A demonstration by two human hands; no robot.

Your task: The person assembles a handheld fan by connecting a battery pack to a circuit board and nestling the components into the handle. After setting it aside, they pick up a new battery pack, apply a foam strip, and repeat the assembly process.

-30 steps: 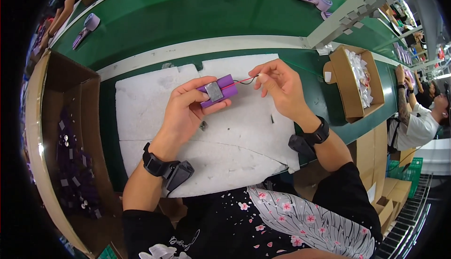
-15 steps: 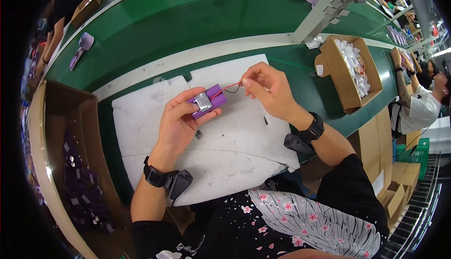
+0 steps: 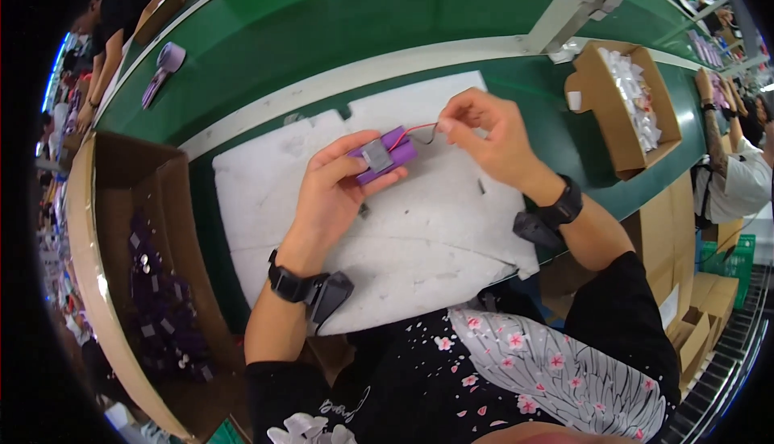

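Mid-frame, left hand (image 3: pixel 326 188) is still gripping purple pack (image 3: pixel 402 153), right hand (image 3: pixel 498 144) still pinching its wires (image 3: pixel 418 127), keeping them extended.

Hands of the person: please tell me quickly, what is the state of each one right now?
Left hand: closed, holding the purple battery pack.
Right hand: closed, pinching the red wire near its end.

Smooth purple cells (image 3: pixel 402 152), matt foam (image 3: pixel 439 246)

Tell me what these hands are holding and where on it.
The left hand grips a purple twin-cylinder pack by its left part; the right hand pinches its red and dark wires near their far ends.
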